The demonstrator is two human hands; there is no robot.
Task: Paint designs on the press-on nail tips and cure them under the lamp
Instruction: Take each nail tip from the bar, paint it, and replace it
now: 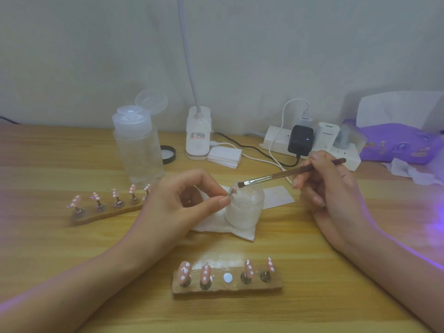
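Left hand (pixel 189 198): thumb and forefinger pinch a small pink nail tip on its metal stem (pixel 232 192), held at the rim of the jar.
Right hand (pixel 329 188): grasps a brown-handled flat brush (pixel 288 173) like a pen. Its bristles hang over the jar's mouth, just beside the pinched tip; I cannot tell whether they touch.
Jar: frosted white glass jar (pixel 245 210), open, standing on a folded white cloth pad (pixel 230 230) at the middle of the wooden tabletop (pixel 72 255).
Near holder: wooden strip (pixel 227 289) by the tabletop's near edge, carrying four pink dotted tips (pixel 184 272), two toward each end, with a bare round disc (pixel 227 277) between them.
Far holder: second wooden strip (pixel 105 213) toward the left edge, with five dotted pink tips upright in a row.
Back edge: clear plastic bottle (pixel 139 150) with its cap flipped open, white gooseneck lamp base (pixel 198 135) and white power strip (pixel 336 152) with chargers plugged in.
Back right corner: purple tissue pack (pixel 403 145).
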